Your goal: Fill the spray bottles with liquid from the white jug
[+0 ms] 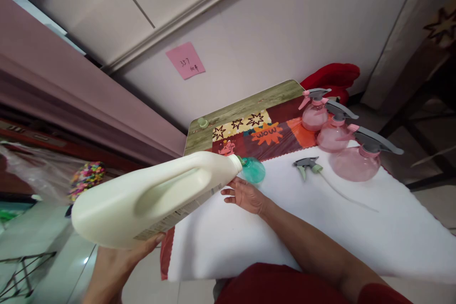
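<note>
A large cream-white plastic jug (117, 199) with a moulded handle lies tilted on its side in the air, its mouth toward the right. My left hand (131, 251) grips it from beneath near the base. Under its neck is my right hand (247, 195), upper fingers against the neck and partly hidden, lower fingers apart. The jug's mouth meets the opening of a small round bottle (254, 171) of clear green plastic on the white cloth. Whether liquid is flowing cannot be seen. A grey and green spray head (308, 167) with a thin tube lies right of the bottle.
Several pink spray bottles (356, 164) stand along the table's right side. A small pale green cap (203, 123) sits at the back left of the table. White cloth (228, 242) and a printed cover (285, 137) lie over the table, which stands by a wall with a pink note (185, 60).
</note>
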`<state>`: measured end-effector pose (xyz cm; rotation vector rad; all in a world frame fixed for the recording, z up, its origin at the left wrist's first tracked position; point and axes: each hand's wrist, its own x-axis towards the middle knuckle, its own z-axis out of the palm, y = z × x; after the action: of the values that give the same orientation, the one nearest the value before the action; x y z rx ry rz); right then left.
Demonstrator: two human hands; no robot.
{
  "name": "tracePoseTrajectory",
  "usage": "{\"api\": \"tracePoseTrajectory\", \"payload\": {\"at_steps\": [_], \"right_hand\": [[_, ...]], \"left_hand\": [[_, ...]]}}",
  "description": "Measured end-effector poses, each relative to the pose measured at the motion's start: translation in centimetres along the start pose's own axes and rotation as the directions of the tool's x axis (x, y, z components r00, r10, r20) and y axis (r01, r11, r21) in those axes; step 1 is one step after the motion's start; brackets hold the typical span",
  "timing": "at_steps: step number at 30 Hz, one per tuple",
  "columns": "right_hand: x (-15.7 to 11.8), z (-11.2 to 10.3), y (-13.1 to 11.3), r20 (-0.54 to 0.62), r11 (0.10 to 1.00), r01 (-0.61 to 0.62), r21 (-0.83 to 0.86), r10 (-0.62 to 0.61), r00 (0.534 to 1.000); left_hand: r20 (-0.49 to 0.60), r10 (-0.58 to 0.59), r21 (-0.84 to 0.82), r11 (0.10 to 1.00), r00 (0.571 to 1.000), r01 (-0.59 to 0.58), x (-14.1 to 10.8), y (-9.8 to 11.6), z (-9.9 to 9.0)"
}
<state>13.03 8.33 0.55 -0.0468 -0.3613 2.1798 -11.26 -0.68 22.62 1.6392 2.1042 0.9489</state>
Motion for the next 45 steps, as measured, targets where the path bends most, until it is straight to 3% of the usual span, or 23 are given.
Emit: {"api": "tracePoseTrajectory", "payload": {"at_steps": [12, 24, 37, 45], "right_hand": [[-0.1, 0.3, -0.2, 0.005, 1.000, -0.017, -0.009, 0.017, 1.000], [-0.1, 0.2, -0.2, 0.007, 1.000, -0.018, -0.021, 0.019, 1.000], [-0.2, 0.3, -0.2, 0.017, 0.999, -0.017, -0.032, 0.018, 1.000], [-0.1, 0.3, -0.3, 0.014, 1.000, -0.016, 0.003, 0.016, 1.000]], "left_hand": [[-0.007, 0.014, 0.009, 1.000, 1.000, -0.013, 0.2, 0.2, -0.1], [-0.012, 0.025, -0.005, 1.000, 1.000, -0.025, 0.2, 2.0, -0.1], [0.015, 0.078, 0.036, 0.996, 0.997, -0.079, 0.5, 0.9, -0.8], [0.008, 0.074, 0.065, 0.995, 0.997, -0.075, 0.6, 1.9, -0.7]]}}
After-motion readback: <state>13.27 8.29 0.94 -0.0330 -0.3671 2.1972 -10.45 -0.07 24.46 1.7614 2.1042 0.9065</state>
